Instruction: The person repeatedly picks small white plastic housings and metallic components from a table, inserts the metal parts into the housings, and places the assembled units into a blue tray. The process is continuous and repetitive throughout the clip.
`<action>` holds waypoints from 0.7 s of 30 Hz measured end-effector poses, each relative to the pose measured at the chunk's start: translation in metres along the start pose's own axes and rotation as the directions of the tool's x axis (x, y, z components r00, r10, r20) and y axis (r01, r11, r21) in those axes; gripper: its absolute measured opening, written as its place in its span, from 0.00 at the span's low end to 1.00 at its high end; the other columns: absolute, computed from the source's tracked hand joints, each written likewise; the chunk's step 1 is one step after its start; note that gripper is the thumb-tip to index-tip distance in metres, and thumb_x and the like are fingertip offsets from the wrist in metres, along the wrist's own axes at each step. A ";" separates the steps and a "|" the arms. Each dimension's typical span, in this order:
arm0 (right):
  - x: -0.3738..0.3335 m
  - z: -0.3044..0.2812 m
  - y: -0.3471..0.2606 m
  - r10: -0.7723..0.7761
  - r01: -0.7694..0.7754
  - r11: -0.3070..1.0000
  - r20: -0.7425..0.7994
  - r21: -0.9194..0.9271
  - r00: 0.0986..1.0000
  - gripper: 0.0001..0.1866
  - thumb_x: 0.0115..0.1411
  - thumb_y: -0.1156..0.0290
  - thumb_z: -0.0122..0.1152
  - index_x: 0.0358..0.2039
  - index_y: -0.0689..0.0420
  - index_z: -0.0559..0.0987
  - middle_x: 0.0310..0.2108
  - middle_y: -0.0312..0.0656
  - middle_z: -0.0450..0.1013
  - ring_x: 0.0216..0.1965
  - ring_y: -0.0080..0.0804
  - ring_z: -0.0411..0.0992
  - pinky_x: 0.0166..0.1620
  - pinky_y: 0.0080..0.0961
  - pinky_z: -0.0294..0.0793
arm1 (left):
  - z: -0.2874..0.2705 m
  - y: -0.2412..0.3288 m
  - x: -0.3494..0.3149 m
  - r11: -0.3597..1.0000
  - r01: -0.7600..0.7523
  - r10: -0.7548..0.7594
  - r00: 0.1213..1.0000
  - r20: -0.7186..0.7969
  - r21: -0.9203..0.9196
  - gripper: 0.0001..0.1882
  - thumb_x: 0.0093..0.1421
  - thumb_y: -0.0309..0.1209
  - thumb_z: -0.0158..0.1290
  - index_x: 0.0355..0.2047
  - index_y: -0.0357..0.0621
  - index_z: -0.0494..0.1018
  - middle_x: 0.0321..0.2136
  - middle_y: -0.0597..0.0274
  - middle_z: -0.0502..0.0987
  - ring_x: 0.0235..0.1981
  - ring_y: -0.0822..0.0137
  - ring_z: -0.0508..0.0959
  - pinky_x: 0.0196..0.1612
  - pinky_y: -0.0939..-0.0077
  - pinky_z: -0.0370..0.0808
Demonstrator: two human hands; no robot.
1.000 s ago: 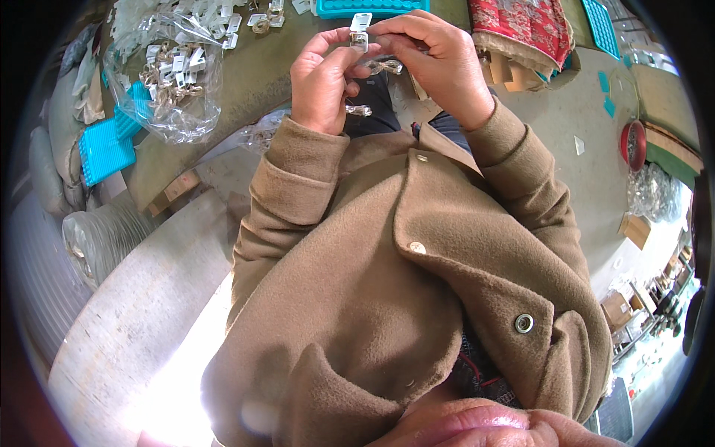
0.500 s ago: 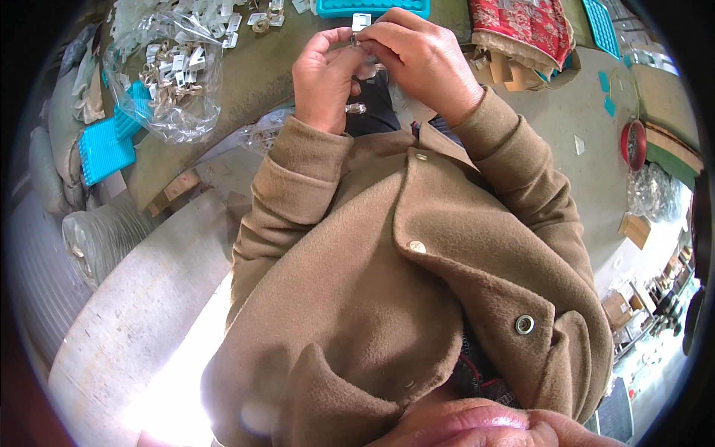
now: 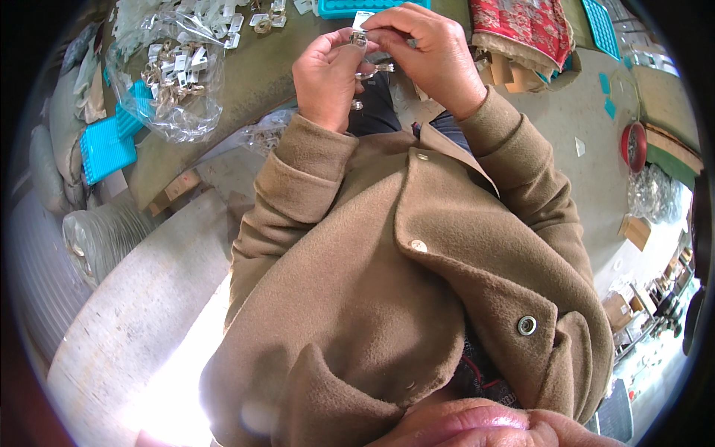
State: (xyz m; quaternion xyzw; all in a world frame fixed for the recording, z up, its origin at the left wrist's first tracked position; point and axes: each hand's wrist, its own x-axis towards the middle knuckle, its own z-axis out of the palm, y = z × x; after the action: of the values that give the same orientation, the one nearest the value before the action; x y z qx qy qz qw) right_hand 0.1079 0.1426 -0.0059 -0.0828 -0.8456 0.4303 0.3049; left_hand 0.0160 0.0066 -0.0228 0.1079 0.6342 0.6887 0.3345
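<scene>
Near the top middle, my left hand (image 3: 326, 78) is closed on a small shiny silvery piece (image 3: 358, 39), pinched between thumb and fingers. Other shiny parts, with gem-like glints, show below its fingers; whether they belong to the same piece I cannot tell. A small white card (image 3: 362, 19) shows just beyond the fingertips. My right hand (image 3: 436, 56) meets the left there, its thumb and forefinger drawn together by the card and the piece. Its own fingers hide what it pinches.
On the left of the greenish table (image 3: 261, 71), a clear plastic bag (image 3: 197, 123) holds several white-carded shiny pieces. Blue ridged trays (image 3: 108, 149) lie beside it; another blue tray (image 3: 350, 7) sits beyond my hands. Red patterned cloth (image 3: 521, 30) covers a carton at right.
My right fingers have shifted slightly, and the wrist has lifted a little. More of the silvery piece shows in my left fingers, and the white card is tilted and more covered.
</scene>
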 end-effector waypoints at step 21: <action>-0.001 -0.001 0.006 -0.128 0.157 0.968 0.155 -0.195 0.980 0.05 0.59 0.73 0.61 0.32 0.59 0.75 0.28 0.48 0.71 0.28 0.53 0.74 0.30 0.42 0.74 | 0.003 0.002 -0.003 0.996 -0.057 0.058 0.998 -0.022 0.072 0.12 0.62 0.25 0.56 0.44 0.32 0.78 0.30 0.61 0.83 0.27 0.77 0.82 0.21 0.89 0.71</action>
State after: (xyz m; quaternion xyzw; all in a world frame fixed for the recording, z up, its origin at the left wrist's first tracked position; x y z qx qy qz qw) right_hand 0.1088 0.1459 -0.0106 -0.0221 -0.9090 0.3218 0.2640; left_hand 0.0191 0.0077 -0.0193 0.1298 0.6591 0.6760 0.3028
